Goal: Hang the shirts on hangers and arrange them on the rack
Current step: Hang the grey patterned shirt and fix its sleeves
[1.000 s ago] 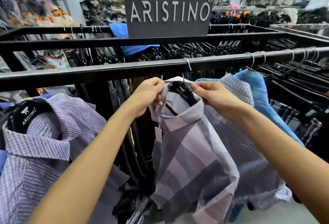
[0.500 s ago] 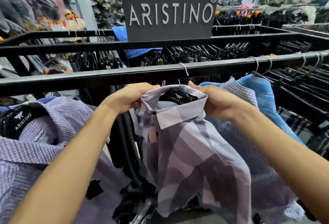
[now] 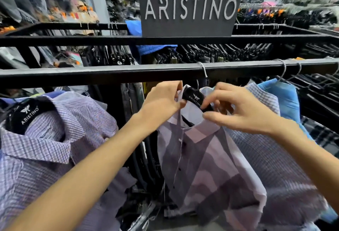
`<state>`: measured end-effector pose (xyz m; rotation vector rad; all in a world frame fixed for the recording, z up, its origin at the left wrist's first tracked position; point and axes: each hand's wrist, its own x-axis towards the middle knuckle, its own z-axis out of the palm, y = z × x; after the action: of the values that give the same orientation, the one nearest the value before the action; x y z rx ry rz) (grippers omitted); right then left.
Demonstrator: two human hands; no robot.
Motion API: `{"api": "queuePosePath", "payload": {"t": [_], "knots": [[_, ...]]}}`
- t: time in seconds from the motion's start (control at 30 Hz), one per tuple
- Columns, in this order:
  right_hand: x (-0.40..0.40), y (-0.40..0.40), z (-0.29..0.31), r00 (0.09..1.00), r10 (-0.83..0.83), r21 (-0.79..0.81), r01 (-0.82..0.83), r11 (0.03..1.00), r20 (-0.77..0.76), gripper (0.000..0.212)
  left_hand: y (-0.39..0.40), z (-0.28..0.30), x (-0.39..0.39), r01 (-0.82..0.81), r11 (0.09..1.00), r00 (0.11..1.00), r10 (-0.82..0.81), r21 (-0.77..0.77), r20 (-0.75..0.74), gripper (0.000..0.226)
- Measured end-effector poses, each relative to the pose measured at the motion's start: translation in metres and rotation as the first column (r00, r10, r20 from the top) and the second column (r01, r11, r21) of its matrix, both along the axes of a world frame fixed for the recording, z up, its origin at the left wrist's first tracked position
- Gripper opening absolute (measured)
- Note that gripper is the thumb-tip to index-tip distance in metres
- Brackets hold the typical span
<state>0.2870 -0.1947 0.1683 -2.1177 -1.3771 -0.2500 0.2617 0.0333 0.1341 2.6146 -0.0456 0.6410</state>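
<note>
We have the plaid shirt (image 3: 207,164) on its hanger (image 3: 195,97), and the hook (image 3: 204,69) is over the front rail (image 3: 110,73), so this one is hung. It sits near the middle of the rail, at about 6 o'clock from the sign (image 3: 190,5). What we are busy with now looks like tidying the collar. Our left hand (image 3: 161,102) pinches the collar edge at 9 o'clock from the hanger's neck. Our right hand (image 3: 236,109) is at 3 o'clock from it, thumb and fingers curled in a narrow pinch on the collar fabric just beside the hanger label.

At 9 o'clock along the rail a check shirt (image 3: 45,148) is on a hanger, well apart from ours. At 3 o'clock, just behind the plaid one, a fine-check shirt (image 3: 275,157) and a blue shirt (image 3: 282,98) also hang from hooks.

So we judge at least four shirts are up. The placket below the collar looks partly open, so we may want to straighten it. We cannot tell whether more shirts wait unhung; none show here. Spacing along the rail is uneven, so arranging is likely left.
</note>
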Motion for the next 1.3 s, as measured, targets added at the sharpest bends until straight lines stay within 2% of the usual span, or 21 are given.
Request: {"api": "queuePosePath", "payload": {"t": [0.07,0.13,0.2,0.27,0.33,0.43,0.53,0.63,0.73,0.8,0.87,1.0,1.07,1.1,1.17,1.23,1.3], "knots": [[-0.001,-0.003,0.000,0.993,-0.009,-0.207,0.033,0.978,0.116,0.030,-0.004,0.003,0.000,0.011,0.998,1.000,-0.011,0.057,-0.012,0.018],[-0.002,-0.003,0.000,0.981,0.010,-0.281,0.047,0.958,0.196,0.028,-0.006,0.011,0.001,-0.011,0.992,0.999,0.016,0.125,-0.035,0.015],[-0.001,-0.006,0.002,0.964,0.002,-0.250,0.067,0.966,0.266,0.025,-0.002,0.017,0.005,-0.094,0.981,0.993,0.104,0.170,-0.050,0.019],[-0.001,-0.010,0.004,0.961,-0.054,-0.177,0.105,0.979,0.271,0.023,0.006,0.021,0.007,-0.153,0.961,0.982,0.175,0.229,-0.077,0.027],[-0.002,-0.014,0.002,0.965,-0.089,-0.136,0.125,0.983,0.246,0.017,0.010,0.021,0.005,-0.099,0.967,0.984,0.130,0.234,-0.118,0.032],[-0.007,-0.015,-0.006,0.948,-0.124,-0.100,0.160,0.982,0.294,0.004,0.010,0.020,-0.005,0.034,0.991,0.994,-0.020,0.130,-0.110,0.044],[-0.015,-0.013,-0.011,0.937,-0.200,0.007,0.206,0.978,0.286,0.007,0.009,0.020,-0.008,0.041,0.997,0.996,-0.036,0.066,-0.077,0.034],[-0.025,-0.009,-0.019,0.957,-0.246,-0.031,0.253,0.967,0.154,0.028,0.004,0.006,-0.014,0.097,0.995,0.992,-0.095,0.021,-0.086,0.039],[-0.042,-0.011,-0.029,0.955,-0.297,0.060,0.296,0.953,0.021,0.045,0.003,-0.017,-0.024,0.175,0.974,0.984,-0.176,-0.141,0.003,0.030],[-0.053,-0.016,-0.035,0.945,-0.326,0.070,0.327,0.942,-0.029,0.053,0.004,-0.028,-0.029,0.181,0.944,0.983,-0.175,-0.275,0.048,0.031],[-0.061,-0.022,-0.041,0.931,-0.364,-0.016,0.364,0.931,-0.014,0.060,0.000,-0.036,-0.037,0.173,0.914,0.985,-0.158,-0.368,0.072,0.035],[-0.075,-0.048,-0.062,0.896,-0.441,-0.115,0.443,0.889,0.043,0.067,-0.003,-0.050,-0.049,0.144,0.921,0.985,-0.100,-0.361,0.139,0.020],[-0.080,-0.065,-0.071,0.871,-0.492,-0.122,0.490,0.863,0.020,0.063,0.013,-0.053,-0.036,0.099,0.889,0.979,-0.008,-0.447,0.202,0.017],[-0.081,-0.073,-0.074,0.850,-0.527,-0.099,0.526,0.845,0.016,0.061,0.026,-0.054,-0.025,0.069,0.867,0.976,0.043,-0.493,0.211,0.022],[-0.084,-0.084,-0.078,0.796,-0.604,-0.018,0.605,0.796,0.045,0.062,0.056,-0.058,-0.004,0.029,0.889,0.990,0.036,-0.457,0.134,0.043],[-0.088,-0.084,-0.079,0.733,-0.653,0.053,0.656,0.753,0.192,0.062,0.082,-0.065,0.007,0.110,0.910,0.988,-0.146,-0.401,-0.060,0.059],[-0.096,-0.072,-0.080,0.713,-0.640,0.123,0.635,0.762,0.285,0.052,0.099,-0.072,0.008,0.159,0.910,0.936,-0.262,-0.382,-0.235,0.060]]}}
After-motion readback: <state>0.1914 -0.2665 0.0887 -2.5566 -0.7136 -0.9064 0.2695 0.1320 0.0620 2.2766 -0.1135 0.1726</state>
